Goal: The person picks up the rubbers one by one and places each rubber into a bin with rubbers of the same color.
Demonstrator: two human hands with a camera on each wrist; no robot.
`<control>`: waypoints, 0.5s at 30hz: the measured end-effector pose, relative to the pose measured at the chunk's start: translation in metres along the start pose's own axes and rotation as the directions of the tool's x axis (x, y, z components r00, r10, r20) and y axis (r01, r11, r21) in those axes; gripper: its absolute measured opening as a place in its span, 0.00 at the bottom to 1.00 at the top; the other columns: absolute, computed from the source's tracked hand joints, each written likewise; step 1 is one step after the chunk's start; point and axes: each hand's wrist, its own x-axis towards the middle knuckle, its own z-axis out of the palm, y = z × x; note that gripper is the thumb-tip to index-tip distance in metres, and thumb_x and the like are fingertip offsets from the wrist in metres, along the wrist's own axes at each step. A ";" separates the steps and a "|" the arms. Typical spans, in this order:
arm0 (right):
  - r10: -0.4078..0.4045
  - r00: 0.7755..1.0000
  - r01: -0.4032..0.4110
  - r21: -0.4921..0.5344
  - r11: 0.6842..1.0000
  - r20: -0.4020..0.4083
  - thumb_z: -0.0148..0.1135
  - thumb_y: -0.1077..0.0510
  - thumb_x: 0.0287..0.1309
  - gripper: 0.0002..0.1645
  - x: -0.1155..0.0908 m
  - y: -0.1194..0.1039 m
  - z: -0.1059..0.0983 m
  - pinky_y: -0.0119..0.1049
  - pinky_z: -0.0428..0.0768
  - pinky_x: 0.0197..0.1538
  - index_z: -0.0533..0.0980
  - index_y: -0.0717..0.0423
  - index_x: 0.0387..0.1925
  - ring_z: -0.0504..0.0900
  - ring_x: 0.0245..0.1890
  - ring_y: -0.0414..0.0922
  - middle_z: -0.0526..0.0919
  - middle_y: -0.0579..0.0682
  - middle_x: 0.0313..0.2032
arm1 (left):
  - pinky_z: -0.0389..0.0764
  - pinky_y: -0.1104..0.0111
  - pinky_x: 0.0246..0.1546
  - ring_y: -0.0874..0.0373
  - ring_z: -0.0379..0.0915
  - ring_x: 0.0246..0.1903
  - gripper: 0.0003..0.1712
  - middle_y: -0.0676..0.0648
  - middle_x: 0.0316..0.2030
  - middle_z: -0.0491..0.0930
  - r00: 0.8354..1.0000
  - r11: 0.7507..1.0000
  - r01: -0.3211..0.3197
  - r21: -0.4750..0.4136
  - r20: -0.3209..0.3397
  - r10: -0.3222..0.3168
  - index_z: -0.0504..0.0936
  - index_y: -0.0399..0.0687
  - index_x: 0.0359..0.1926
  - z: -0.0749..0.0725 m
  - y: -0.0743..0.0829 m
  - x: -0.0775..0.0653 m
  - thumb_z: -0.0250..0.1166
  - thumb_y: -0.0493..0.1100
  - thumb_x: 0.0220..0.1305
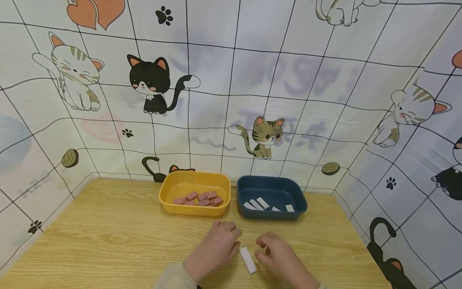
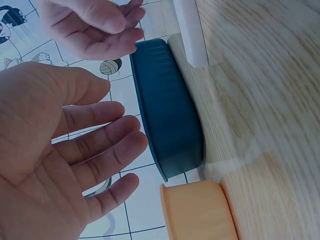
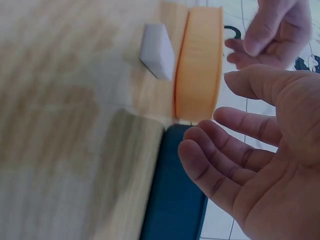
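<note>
A white rectangular block lies on the wooden table between the two hands. Just left of it is my left hand, its loosely bent fingers holding nothing; the left wrist view shows its bare palm. On the other side, close to the block, my right hand hovers with relaxed fingers and nothing in its grasp. Beyond the hands stands a dark blue bin with several white blocks inside. Beside that bin, a yellow bin holds several pinkish-brown blocks.
Both bins stand side by side near the back edge of the light wooden table. Behind and beside the table hangs a white sheet printed with cats and grid lines.
</note>
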 end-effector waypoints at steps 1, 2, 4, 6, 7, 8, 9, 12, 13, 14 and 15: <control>0.004 1.000 -0.004 0.007 1.000 0.027 0.70 0.60 0.60 0.06 -0.001 0.000 0.001 0.31 0.77 0.32 0.81 0.55 0.38 0.75 0.29 0.37 0.77 0.44 0.34 | 0.75 0.63 0.43 0.60 0.74 0.34 0.03 0.55 0.32 0.79 1.000 1.000 -0.004 0.000 -0.002 0.004 0.85 0.52 0.37 -0.001 0.000 0.000 0.71 0.45 0.65; 0.011 0.999 -0.012 0.010 1.000 0.052 0.70 0.60 0.60 0.06 -0.001 -0.001 0.003 0.30 0.77 0.32 0.81 0.54 0.38 0.74 0.28 0.37 0.77 0.43 0.34 | 0.75 0.63 0.43 0.61 0.74 0.33 0.03 0.55 0.32 0.79 1.000 1.000 -0.006 0.000 -0.003 0.006 0.85 0.52 0.36 -0.001 0.001 0.000 0.71 0.45 0.65; 0.036 0.994 -0.038 0.013 0.999 0.105 0.70 0.58 0.61 0.06 -0.002 -0.001 0.006 0.30 0.76 0.32 0.80 0.52 0.38 0.72 0.28 0.35 0.76 0.41 0.33 | 0.74 0.63 0.43 0.61 0.73 0.33 0.03 0.55 0.32 0.79 1.000 1.000 -0.007 -0.005 0.004 0.007 0.85 0.52 0.37 -0.002 0.001 0.000 0.71 0.44 0.64; 0.059 0.987 -0.061 0.012 0.998 0.147 0.71 0.56 0.61 0.07 -0.002 -0.002 0.009 0.30 0.74 0.32 0.80 0.51 0.36 0.71 0.28 0.34 0.74 0.40 0.32 | 0.74 0.63 0.43 0.61 0.73 0.34 0.03 0.55 0.32 0.79 1.000 1.000 -0.008 -0.012 0.012 0.008 0.86 0.52 0.38 -0.002 0.001 0.000 0.71 0.44 0.65; 0.064 0.985 -0.066 0.010 0.998 0.163 0.72 0.55 0.60 0.08 -0.002 -0.003 0.010 0.31 0.73 0.31 0.79 0.50 0.35 0.70 0.27 0.34 0.74 0.40 0.31 | 0.75 0.63 0.43 0.61 0.73 0.34 0.03 0.55 0.32 0.79 1.000 1.000 -0.007 -0.012 0.015 0.007 0.86 0.52 0.38 -0.002 0.001 0.000 0.71 0.44 0.65; 0.076 0.981 -0.078 0.007 0.997 0.181 0.72 0.54 0.60 0.08 -0.002 -0.003 0.012 0.31 0.72 0.31 0.78 0.49 0.34 0.69 0.27 0.34 0.73 0.40 0.30 | 0.75 0.63 0.44 0.61 0.73 0.34 0.03 0.55 0.32 0.79 1.000 1.000 -0.006 -0.015 0.018 0.006 0.86 0.52 0.38 -0.001 0.001 0.000 0.71 0.45 0.65; 0.084 0.977 -0.087 0.005 0.996 0.196 0.72 0.54 0.60 0.08 -0.002 -0.003 0.013 0.31 0.71 0.30 0.78 0.48 0.33 0.69 0.26 0.35 0.72 0.40 0.28 | 0.75 0.63 0.44 0.61 0.73 0.34 0.03 0.55 0.32 0.79 1.000 1.000 -0.004 -0.018 0.021 0.005 0.86 0.52 0.38 -0.001 0.001 0.000 0.71 0.45 0.65; 0.117 0.963 -0.120 0.000 0.993 0.242 0.72 0.54 0.59 0.10 -0.002 -0.005 0.016 0.32 0.68 0.28 0.76 0.46 0.30 0.68 0.25 0.37 0.70 0.41 0.26 | 0.75 0.63 0.44 0.61 0.72 0.33 0.03 0.56 0.32 0.78 1.000 1.000 -0.001 -0.029 0.023 0.002 0.86 0.52 0.38 0.001 0.001 0.001 0.70 0.45 0.66; 0.129 0.958 -0.132 -0.005 0.991 0.256 0.72 0.53 0.59 0.10 -0.002 -0.006 0.017 0.32 0.67 0.28 0.76 0.45 0.29 0.68 0.24 0.37 0.70 0.41 0.26 | 0.75 0.63 0.44 0.61 0.72 0.33 0.03 0.56 0.32 0.78 1.000 0.999 0.001 -0.034 0.025 0.000 0.86 0.52 0.38 0.001 0.001 0.001 0.70 0.45 0.66; 0.143 0.952 -0.147 -0.006 0.989 0.270 0.71 0.53 0.58 0.09 -0.001 -0.006 0.018 0.32 0.67 0.28 0.76 0.45 0.29 0.69 0.24 0.37 0.70 0.41 0.25 | 0.74 0.63 0.44 0.61 0.71 0.33 0.03 0.56 0.31 0.78 1.000 0.999 0.001 -0.036 0.025 0.000 0.86 0.52 0.38 0.002 0.000 0.001 0.70 0.45 0.66; 0.150 0.949 -0.154 -0.010 0.988 0.277 0.71 0.53 0.58 0.09 -0.001 -0.007 0.019 0.33 0.67 0.28 0.76 0.45 0.29 0.69 0.24 0.38 0.70 0.41 0.25 | 0.74 0.64 0.44 0.62 0.71 0.33 0.03 0.56 0.31 0.78 1.000 0.999 0.000 -0.034 0.024 0.001 0.86 0.52 0.38 0.002 0.000 0.001 0.70 0.45 0.66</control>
